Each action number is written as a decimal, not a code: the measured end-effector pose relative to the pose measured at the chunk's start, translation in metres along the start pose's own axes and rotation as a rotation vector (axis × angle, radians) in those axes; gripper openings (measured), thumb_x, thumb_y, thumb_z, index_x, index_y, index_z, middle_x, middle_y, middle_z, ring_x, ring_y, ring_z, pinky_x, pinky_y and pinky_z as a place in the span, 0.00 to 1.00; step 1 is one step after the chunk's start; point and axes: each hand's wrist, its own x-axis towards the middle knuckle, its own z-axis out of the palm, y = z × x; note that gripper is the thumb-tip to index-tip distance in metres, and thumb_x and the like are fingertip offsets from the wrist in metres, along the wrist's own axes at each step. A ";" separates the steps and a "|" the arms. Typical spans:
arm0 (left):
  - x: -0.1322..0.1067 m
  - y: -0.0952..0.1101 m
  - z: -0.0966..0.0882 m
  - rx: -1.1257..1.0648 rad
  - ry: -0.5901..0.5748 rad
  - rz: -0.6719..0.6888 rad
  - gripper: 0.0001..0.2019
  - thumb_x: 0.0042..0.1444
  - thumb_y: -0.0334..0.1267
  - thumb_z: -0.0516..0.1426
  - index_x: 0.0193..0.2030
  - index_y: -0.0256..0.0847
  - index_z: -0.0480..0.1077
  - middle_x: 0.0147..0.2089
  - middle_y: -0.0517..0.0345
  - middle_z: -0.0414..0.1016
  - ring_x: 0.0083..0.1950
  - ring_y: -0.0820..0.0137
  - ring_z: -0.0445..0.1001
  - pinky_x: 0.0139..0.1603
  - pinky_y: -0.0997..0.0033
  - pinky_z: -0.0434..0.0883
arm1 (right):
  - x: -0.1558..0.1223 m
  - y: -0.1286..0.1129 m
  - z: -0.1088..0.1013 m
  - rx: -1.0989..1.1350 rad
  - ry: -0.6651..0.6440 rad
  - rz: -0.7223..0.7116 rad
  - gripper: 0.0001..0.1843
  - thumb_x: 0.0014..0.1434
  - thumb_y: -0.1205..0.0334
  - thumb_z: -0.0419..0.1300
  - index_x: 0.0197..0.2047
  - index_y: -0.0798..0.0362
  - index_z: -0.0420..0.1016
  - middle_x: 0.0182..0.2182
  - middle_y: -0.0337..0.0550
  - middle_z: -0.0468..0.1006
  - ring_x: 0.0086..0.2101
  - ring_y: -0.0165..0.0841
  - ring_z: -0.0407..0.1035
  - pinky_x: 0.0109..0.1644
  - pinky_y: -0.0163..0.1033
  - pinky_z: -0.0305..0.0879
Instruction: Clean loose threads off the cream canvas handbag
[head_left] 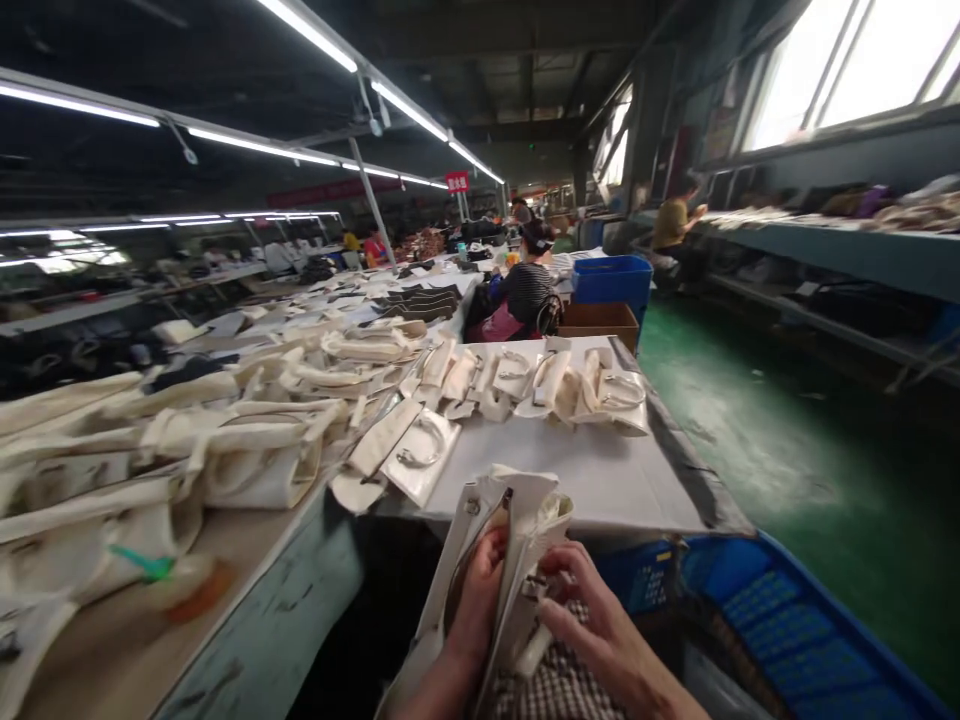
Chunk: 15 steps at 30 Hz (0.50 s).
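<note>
Two hands, one bag: the L hand [474, 590] has its fingers folded in behind the cream bag [517, 525], apparently clamped on the fabric. The R hand [592, 625] is just beside it, fingers [574, 570] curled together at the bag's inner edge, right by a small metal fitting [537, 585]. They touch the bag, but pinching or only resting? Can't tell from here.

The bag stands roughly upright between both hands, long axis running from the lap up and fwd, top end tilted slightly toward the table. A metal rivet [471, 506] sits near its upper L corner, and a dark-edged opening [495, 540] runs down the side by the L hand. The fitting is nearer the R hand; the rivet and opening are nearer the L.

Under the hands: checked fabric [555, 690] on the lap, w/ a blue crate [795, 620] to the R. Ahead is a white table [570, 480] w/ a row of cream bag pieces [525, 375] w/ metal ring handles, plus one piece [420, 455] at its near corner. To the L, a bench [262, 620] piled w/ cream bags [172, 450]. Farther on, a co-worker [529, 290] in a striped top, beside a blue bin [611, 285] and a cardboard box [600, 322].
</note>
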 end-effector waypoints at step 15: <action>-0.025 -0.001 -0.064 -0.060 -0.017 -0.065 0.18 0.41 0.42 0.69 0.40 0.38 0.79 0.35 0.51 0.80 0.44 0.53 0.76 0.49 0.58 0.73 | 0.025 0.003 0.055 -0.629 -0.181 -0.386 0.21 0.67 0.40 0.48 0.33 0.49 0.61 0.24 0.33 0.76 0.21 0.28 0.70 0.21 0.33 0.52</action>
